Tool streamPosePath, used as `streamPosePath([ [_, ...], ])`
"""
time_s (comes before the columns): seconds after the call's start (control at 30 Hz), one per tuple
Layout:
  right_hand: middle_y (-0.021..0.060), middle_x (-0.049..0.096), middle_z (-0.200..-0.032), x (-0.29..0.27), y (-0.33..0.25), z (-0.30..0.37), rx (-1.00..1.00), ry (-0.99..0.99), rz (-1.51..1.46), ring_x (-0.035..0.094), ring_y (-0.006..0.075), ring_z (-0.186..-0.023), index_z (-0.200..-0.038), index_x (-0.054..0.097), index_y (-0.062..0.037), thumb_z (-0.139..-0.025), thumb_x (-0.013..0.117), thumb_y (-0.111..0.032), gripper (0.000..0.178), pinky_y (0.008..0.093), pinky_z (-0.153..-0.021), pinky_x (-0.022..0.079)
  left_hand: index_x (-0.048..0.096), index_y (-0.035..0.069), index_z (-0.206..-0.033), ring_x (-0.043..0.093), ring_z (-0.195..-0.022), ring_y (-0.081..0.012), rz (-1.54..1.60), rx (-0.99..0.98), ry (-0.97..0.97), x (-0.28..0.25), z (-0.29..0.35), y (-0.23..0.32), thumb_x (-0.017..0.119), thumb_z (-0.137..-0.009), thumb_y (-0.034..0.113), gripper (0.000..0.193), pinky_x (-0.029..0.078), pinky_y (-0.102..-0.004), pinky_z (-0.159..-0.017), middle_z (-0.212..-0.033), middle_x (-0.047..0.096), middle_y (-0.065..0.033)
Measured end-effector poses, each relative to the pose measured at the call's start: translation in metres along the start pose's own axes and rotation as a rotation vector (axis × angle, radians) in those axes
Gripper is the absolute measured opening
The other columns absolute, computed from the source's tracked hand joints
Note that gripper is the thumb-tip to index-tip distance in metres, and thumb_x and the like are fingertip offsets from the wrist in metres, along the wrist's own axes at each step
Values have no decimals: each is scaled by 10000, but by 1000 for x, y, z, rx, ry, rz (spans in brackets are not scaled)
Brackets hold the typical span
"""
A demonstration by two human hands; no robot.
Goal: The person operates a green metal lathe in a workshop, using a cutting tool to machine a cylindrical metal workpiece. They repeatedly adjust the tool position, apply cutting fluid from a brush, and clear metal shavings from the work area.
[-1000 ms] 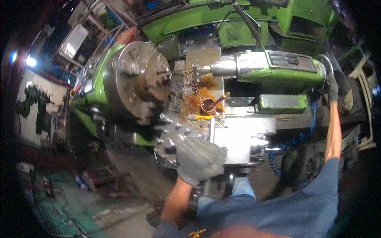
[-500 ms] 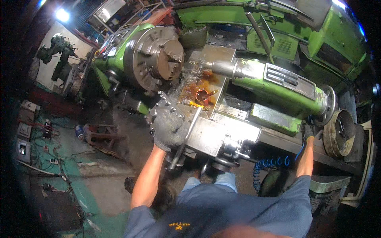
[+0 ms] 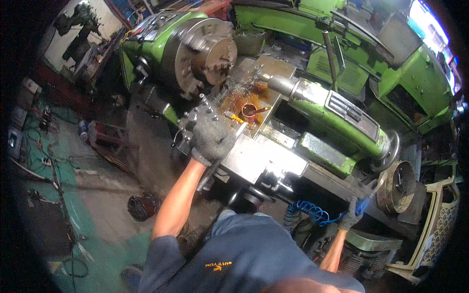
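Left hand (image 3: 212, 139) covers the tool post (image 3: 189, 123), grip unclear; right hand (image 3: 350, 217) clamps blue hose (image 3: 313, 210).

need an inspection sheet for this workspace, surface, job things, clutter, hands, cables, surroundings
Surface: plate stained brown, strewn with metal chips
Job's things: lathe chuck, tool post, tailstock
Clutter: reddish pot with a handle sticking out, yellow item beside it
Hands: left hand gloved, on tool post; right hand gloved, gripping a blurred blue item
Cables: blue coiled hose near right hand; loose cables on left floor
Surroundings: green machine behind, round container right
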State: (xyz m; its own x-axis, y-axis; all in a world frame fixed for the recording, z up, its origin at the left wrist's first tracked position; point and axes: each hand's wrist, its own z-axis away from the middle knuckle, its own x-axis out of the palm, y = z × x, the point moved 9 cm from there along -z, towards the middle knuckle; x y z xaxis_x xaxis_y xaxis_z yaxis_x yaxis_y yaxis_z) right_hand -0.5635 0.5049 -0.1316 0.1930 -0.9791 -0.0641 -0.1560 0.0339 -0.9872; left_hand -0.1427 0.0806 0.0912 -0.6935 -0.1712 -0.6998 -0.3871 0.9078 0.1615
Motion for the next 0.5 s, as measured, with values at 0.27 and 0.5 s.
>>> streamPosePath([
  [0.27, 173, 715, -968, 280, -160, 1, -510, -805, 585, 699, 269, -837, -1186, 648, -38, -822, 784, -278, 457, 383, -761, 538, 571, 105, -517, 560, -490, -307, 53, -42, 167, -15, -7, 4, 703, -791, 223, 326, 408, -439, -494, -543, 564, -121],
  [0.5, 251, 713, -985, 450, -179, 25, -436, -1122, 736, 687, 404, -925, -1092, 677, -21, -793, 761, -329, 438, 464, -830, 520, 620, 107, -580, 600, -547, -323, 55, -108, 130, 0, 3, -9, 669, -822, 291, 308, 436, -458, -535, -596, 608, -122],
])
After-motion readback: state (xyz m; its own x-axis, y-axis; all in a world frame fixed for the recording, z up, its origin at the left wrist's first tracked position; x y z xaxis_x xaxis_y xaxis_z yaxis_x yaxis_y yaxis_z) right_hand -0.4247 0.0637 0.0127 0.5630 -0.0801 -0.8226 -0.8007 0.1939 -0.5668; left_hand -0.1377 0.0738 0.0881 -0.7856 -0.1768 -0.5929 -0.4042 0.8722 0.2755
